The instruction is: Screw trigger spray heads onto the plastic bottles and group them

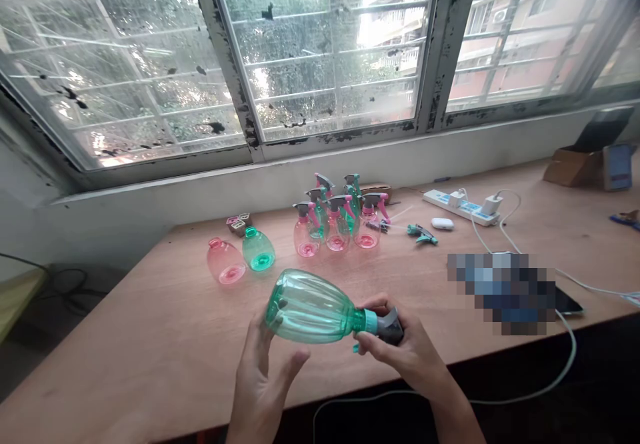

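A clear green spray bottle (313,307) lies tilted nearly sideways in the air above the table's front part. Its base points left and its grey-and-teal trigger head (387,326) points right. My right hand (417,354) is closed round this head and the collar by the neck. At the bottle's base is my left hand (260,377), its fingers behind the bottom and its thumb held apart from the side. Beyond them stand a pink bottle (225,262) and a green bottle (259,251), both without heads.
Several pink and green spray bottles with heads (337,231) are grouped by the wall. To their right lie a loose trigger head (423,234), a white case (442,224) and a power strip (460,207) with cables. Cardboard boxes (575,167) sit at the far right.
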`<state>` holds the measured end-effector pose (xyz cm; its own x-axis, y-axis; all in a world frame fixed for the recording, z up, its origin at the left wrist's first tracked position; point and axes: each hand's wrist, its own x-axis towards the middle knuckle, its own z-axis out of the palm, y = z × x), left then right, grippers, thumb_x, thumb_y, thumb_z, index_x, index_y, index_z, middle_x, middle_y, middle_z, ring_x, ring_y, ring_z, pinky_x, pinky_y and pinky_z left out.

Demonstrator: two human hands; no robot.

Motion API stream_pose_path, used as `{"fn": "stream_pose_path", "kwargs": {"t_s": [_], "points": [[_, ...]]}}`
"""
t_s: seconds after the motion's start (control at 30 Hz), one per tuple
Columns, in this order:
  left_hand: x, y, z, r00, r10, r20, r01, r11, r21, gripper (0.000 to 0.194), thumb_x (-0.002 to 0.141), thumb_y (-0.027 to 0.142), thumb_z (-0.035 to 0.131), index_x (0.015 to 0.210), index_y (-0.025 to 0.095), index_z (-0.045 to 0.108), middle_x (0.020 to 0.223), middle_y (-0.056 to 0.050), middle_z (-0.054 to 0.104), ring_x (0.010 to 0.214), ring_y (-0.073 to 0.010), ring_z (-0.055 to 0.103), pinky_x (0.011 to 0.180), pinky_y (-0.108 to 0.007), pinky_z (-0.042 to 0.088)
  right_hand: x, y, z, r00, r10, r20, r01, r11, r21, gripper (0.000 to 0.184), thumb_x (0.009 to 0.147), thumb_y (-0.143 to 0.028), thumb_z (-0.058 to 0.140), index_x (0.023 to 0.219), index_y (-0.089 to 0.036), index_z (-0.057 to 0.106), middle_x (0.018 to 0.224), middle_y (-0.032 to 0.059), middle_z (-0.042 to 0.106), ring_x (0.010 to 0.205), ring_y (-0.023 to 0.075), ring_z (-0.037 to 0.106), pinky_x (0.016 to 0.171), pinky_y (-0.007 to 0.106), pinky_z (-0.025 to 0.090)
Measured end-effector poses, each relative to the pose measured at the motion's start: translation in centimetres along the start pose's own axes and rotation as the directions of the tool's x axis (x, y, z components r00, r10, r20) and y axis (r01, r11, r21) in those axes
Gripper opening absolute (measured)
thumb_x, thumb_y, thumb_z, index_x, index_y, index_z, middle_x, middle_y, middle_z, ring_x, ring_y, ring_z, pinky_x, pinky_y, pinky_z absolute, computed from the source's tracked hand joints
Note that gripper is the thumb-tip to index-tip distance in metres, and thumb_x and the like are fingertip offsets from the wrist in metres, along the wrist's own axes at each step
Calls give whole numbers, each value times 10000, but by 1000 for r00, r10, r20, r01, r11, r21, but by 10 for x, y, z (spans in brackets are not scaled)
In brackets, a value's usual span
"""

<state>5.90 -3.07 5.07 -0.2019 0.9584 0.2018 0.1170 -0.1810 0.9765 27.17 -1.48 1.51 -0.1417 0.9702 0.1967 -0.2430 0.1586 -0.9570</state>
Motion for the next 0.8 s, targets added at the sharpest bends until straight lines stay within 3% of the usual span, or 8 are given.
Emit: {"fn": "stream_pose_path", "kwargs": {"t_s": [0.17, 0.37, 0.53, 0.63, 0.8], "points": [[1, 5, 11, 993, -53, -101, 49, 998, -43, 624, 716, 575, 770, 1204, 245, 567, 1235, -100, 680, 1264, -335, 576, 1064, -452, 440, -1, -5, 6, 1000, 11, 3, -11, 999, -35, 250, 805, -314, 787, 979, -204, 645, 747, -9, 679, 641, 154, 658, 559, 253, 516], [-2, 4, 7, 998, 4, -61, -7, 999, -50, 654, 732, 426, 802, 1325, 329, 545, 1484, -48, 531, 1418, -323, 425, 1175, -457, 343, -1, -7, 5, 999, 21, -30, -19, 998, 53, 295, 783, -359, 804, 965, -197, 638, 770, -2, 688, 616, 168, 673, 607, 313, 559], [-1, 0, 1, 1000, -23, -16, 22, 999, -46, 731, 688, 510, 814, 1320, 263, 543, 1348, -97, 634, 1369, -345, 481, 1165, -478, 348, -2, -6, 6, 999, 33, -4, -33, 999, -29, 267, 792, -322, 793, 980, -202, 645, 746, -5, 678, 634, 160, 665, 563, 262, 525], [-1, 4, 4, 996, -42, -75, 37, 997, -72, 702, 694, 575, 786, 1273, 243, 570, 1286, -109, 671, 1314, -349, 541, 1099, -448, 428, -3, -6, 8, 999, 43, 17, -42, 996, -80, 271, 797, -314, 787, 997, -198, 646, 696, -16, 663, 626, 152, 642, 545, 244, 493], [-5, 14, 7, 998, -33, -62, 28, 996, -80, 625, 756, 481, 767, 1318, 285, 573, 1378, -74, 627, 1377, -319, 487, 1143, -419, 396, -2, -6, 6, 999, 31, 11, -31, 998, -59, 259, 800, -323, 783, 981, -199, 647, 733, -7, 672, 645, 163, 659, 576, 265, 521]]}}
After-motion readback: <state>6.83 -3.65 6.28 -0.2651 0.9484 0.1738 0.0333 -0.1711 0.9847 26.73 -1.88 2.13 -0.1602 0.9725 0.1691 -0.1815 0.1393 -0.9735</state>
